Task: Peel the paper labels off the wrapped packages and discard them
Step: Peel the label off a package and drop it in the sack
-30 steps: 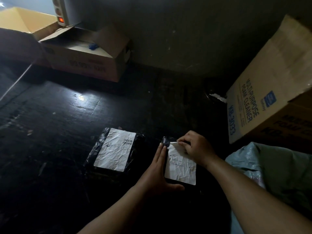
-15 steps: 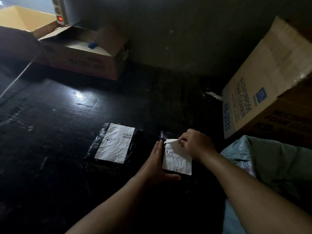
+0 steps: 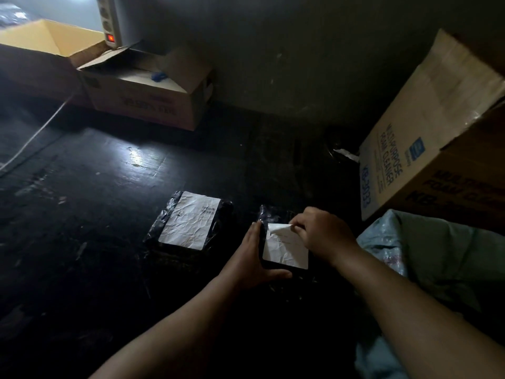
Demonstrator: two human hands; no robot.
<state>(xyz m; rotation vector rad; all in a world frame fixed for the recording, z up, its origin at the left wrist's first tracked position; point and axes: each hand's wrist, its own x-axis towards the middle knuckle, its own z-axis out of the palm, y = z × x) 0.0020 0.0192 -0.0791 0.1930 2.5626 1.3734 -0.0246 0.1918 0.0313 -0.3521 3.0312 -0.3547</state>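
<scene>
Two packages in black plastic wrap lie on the dark floor. The left package (image 3: 226, 214) carries a crumpled white label (image 3: 191, 220), untouched. On the right package (image 3: 269, 213) the white label (image 3: 285, 250) has its top edge curled up and folded back. My right hand (image 3: 322, 232) pinches that lifted top edge. My left hand (image 3: 252, 255) grips the package's left side and near edge, thumb under the front.
An open cardboard box (image 3: 147, 88) and a second open box (image 3: 41, 47) stand at the far left by the wall. A large "foam cleaner" carton (image 3: 426, 127) leans at the right. A pale plastic bag (image 3: 437, 258) lies by my right arm. A white cable (image 3: 35, 132) crosses the floor at left.
The label's top edge has come away from the right package and now curls back under my right fingers. My left hand still holds the package.
</scene>
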